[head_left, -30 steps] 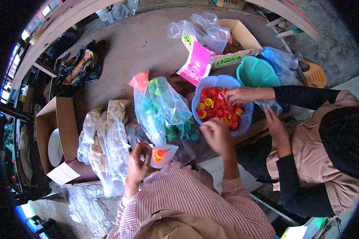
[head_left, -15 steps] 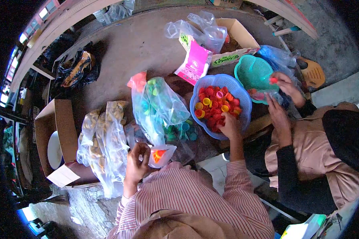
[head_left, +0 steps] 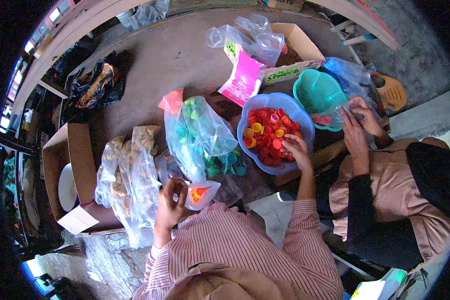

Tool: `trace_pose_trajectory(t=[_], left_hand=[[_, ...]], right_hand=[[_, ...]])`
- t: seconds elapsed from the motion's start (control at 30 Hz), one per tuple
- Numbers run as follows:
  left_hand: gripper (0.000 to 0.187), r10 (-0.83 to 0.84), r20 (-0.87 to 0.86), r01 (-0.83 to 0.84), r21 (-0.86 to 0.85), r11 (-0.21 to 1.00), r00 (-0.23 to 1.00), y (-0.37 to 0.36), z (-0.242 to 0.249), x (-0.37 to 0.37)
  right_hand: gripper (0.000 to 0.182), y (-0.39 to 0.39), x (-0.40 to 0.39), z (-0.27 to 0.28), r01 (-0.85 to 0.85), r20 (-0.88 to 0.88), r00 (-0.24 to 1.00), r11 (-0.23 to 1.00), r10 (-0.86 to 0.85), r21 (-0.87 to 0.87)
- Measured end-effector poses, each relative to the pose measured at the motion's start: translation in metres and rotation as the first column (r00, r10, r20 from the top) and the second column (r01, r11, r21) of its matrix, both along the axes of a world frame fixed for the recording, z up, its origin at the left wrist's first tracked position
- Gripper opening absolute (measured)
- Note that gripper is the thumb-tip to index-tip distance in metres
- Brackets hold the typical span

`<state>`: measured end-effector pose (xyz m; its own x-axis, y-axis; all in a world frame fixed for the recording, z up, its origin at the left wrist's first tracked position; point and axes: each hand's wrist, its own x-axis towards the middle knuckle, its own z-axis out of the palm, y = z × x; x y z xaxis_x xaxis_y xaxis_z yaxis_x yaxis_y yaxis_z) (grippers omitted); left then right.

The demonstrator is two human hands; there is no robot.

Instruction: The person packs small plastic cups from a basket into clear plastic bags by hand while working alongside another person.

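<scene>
Reaching over the red caps [head_left: 271, 150] right of the frame's centre, the right hand [head_left: 300, 151] has its fingers bent and fairly close together, the tips at the caps' right side; whether they grip one, I cannot tell. The caps, with some yellow and pink ones among them, lie in a blue basket [head_left: 248, 106]. Just beside its upper right edge is a green basket [head_left: 317, 91], where a co-worker's two hands [head_left: 355, 135] handle a clear bag with something red in it. A pink packet [head_left: 243, 80] lies above the blue basket, against an open carton [head_left: 305, 47] in the upper right. Lower, near the centre, the left hand [head_left: 169, 204] pinches a small clear bag [head_left: 209, 191] between thumb and fingertip, with orange caps [head_left: 198, 194] inside. Above that is a bag of green caps [head_left: 195, 125]; to the left, bags of tan pieces [head_left: 127, 170] and a cardboard box [head_left: 80, 160].
</scene>
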<state>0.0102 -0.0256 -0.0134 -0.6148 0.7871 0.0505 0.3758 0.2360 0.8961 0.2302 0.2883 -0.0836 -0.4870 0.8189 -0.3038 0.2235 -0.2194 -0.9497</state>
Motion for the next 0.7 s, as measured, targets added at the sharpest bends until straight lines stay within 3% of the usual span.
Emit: trace_pose_trajectory(t=[0.1, 0.2, 0.27, 0.3, 0.37, 0.4, 0.47, 0.6, 0.67, 0.7], left_hand=[[0.006, -0.013, -0.03, 0.013, -0.002, 1.0, 0.999, 0.0, 0.0, 0.0], [0.006, -0.02, -0.015, 0.02, -0.002, 1.0, 1.0, -0.001, 0.0, 0.0], [0.006, -0.022, 0.005, 0.022, -0.002, 1.0, 1.0, -0.001, 0.0, 0.0], [0.005, -0.01, 0.025, 0.01, 0.001, 1.0, 1.0, 0.0, 0.001, 0.001], [0.005, 0.001, 0.044, -0.001, 0.002, 1.0, 0.999, 0.0, 0.001, 0.002], [0.005, -0.001, 0.043, 0.0, 0.008, 1.0, 0.999, 0.0, 0.001, 0.002], [0.005, -0.004, 0.042, 0.003, 0.015, 1.0, 0.999, 0.0, -0.001, 0.001], [0.005, -0.007, 0.011, 0.007, 0.028, 1.0, 1.0, 0.0, -0.004, -0.001], [0.005, 0.0, 0.015, 0.0, 0.014, 1.0, 1.0, 0.0, -0.003, -0.001], [0.005, 0.007, 0.034, -0.007, 0.006, 1.0, 0.999, 0.0, -0.003, -0.001]], right_hand=[[0.032, 0.0, 0.005, -0.002, -0.017, -0.083, 0.997, 0.99, 0.005, -0.14], [0.033, -0.003, 0.004, -0.004, -0.044, -0.187, 0.982, 0.996, 0.03, -0.072], [0.032, -0.003, 0.003, -0.007, -0.053, -0.208, 0.975, 0.991, 0.077, 0.122], [0.032, -0.003, 0.004, -0.005, -0.051, -0.209, 0.975, 0.991, 0.076, 0.122], [0.031, -0.005, 0.008, 0.001, -0.205, 0.083, 0.979, 0.917, 0.187, 0.341], [0.031, -0.002, 0.012, -0.005, -0.204, 0.082, 0.979, 0.918, 0.187, 0.34], [0.029, 0.006, 0.021, -0.026, -0.342, 0.323, 0.922, 0.837, 0.211, 0.428], [0.024, 0.005, 0.014, -0.036, -0.262, 0.238, 0.952, 0.913, 0.192, 0.313], [0.025, 0.0, 0.013, -0.044, -0.276, 0.33, 0.939, 0.774, 0.091, 0.57], [0.025, -0.004, 0.007, -0.037, -0.277, 0.33, 0.939, 0.774, 0.093, 0.569]])
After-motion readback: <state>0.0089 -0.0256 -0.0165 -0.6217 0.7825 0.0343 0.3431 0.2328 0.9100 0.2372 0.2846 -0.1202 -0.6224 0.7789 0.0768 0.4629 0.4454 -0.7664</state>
